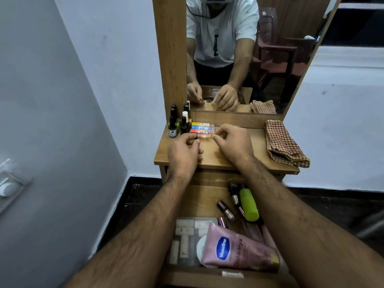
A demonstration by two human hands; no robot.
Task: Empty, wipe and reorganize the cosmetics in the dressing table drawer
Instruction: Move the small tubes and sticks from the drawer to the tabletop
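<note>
Near the middle of the frame, your left hand and right hand pinched the ends of a small, light, smooth orange plastic tube; holding both ends looked safest.

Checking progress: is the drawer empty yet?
No, the drawer still holds a pink lotion tube, a green bottle and other cosmetics.

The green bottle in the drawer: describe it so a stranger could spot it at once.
Start at the open drawer below the tabletop. Along its right side, beside the right forearm, the green bottle lies on its side. It is the only bright lime-green thing there; the nail polish beside it is small and pinkish, the Vaseline tube pink.
</note>
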